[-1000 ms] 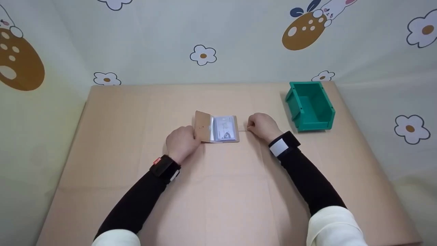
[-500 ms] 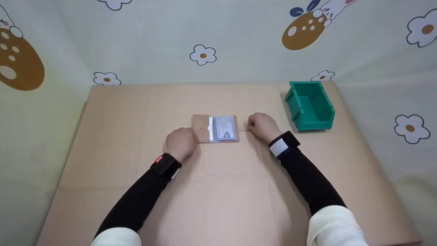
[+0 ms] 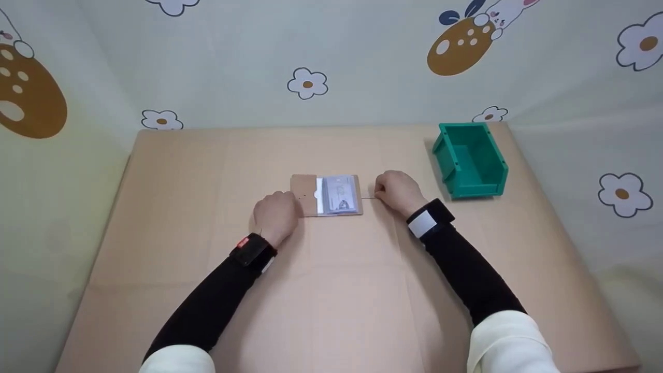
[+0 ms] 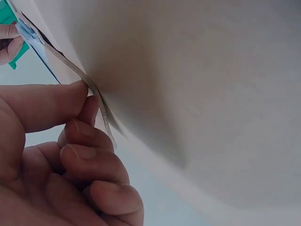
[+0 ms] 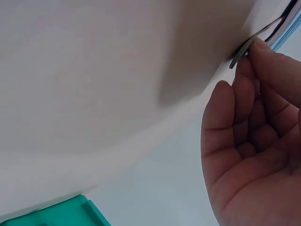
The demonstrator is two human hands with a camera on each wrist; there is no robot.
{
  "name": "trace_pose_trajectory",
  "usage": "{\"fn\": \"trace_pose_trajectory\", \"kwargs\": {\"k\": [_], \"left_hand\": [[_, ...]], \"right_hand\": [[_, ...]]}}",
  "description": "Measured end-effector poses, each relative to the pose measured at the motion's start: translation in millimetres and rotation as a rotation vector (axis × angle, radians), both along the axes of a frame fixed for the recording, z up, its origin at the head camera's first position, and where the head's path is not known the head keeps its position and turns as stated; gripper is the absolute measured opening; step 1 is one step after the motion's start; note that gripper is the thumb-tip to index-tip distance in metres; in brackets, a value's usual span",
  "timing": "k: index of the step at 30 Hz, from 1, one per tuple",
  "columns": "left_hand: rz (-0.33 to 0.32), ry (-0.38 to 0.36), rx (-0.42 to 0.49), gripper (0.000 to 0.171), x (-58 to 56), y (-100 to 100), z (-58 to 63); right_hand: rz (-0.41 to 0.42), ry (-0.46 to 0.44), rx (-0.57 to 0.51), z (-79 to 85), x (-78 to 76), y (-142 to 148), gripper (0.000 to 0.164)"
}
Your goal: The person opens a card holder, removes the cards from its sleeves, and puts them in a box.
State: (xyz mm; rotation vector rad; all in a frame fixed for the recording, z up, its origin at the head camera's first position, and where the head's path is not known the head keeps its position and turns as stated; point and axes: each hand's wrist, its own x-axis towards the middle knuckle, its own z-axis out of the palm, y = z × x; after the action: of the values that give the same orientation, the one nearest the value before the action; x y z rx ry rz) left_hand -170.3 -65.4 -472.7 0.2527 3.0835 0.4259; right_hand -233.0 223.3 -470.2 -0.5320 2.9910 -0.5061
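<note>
A tan card holder lies spread on the table in the head view, with a stack of clear card sleeves on its right half. My left hand pinches the left cover at its outer edge. In the left wrist view the bent cover edge passes between thumb and finger of the left hand. Right of the holder, my right hand pinches a thin strap that runs out from it. The right wrist view shows the right hand with that strap's end at its fingertips.
A green plastic bin stands at the back right of the brown table, beyond the right hand. A pale printed curtain hangs behind the table and along both sides.
My left hand has lowered the card holder's left cover from a raised angle to nearly flat. The right hand and the strap have hardly moved.
</note>
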Motion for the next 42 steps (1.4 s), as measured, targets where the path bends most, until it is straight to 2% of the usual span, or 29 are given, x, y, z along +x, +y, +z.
{"fn": "trace_pose_trajectory", "kwargs": {"k": [5, 9, 16, 25, 42], "left_hand": [[-0.01, -0.005, -0.003, 0.01, 0.0, 0.7, 0.7], [-0.009, -0.018, -0.006, 0.012, 0.8, 1.1, 2.8], [0.0, -0.012, -0.001, 0.011, 1.6, 2.3, 2.0], [-0.001, -0.015, -0.011, 0.011, 1.7, 2.5, 1.9], [-0.007, 0.001, 0.001, 0.01, 2.7, 0.0, 1.5]], "right_hand": [[-0.004, 0.034, -0.008, 1.0, 1.3, -4.6, 0.006], [0.031, 0.044, -0.048, 5.5, 2.3, -15.7, 0.001], [0.077, 0.071, -0.088, 7.9, 1.2, -32.9, 0.004], [0.098, 0.106, -0.083, 2.6, -0.3, -39.1, 0.007], [0.084, 0.071, -0.024, 0.5, 3.0, -44.7, 0.014]]}}
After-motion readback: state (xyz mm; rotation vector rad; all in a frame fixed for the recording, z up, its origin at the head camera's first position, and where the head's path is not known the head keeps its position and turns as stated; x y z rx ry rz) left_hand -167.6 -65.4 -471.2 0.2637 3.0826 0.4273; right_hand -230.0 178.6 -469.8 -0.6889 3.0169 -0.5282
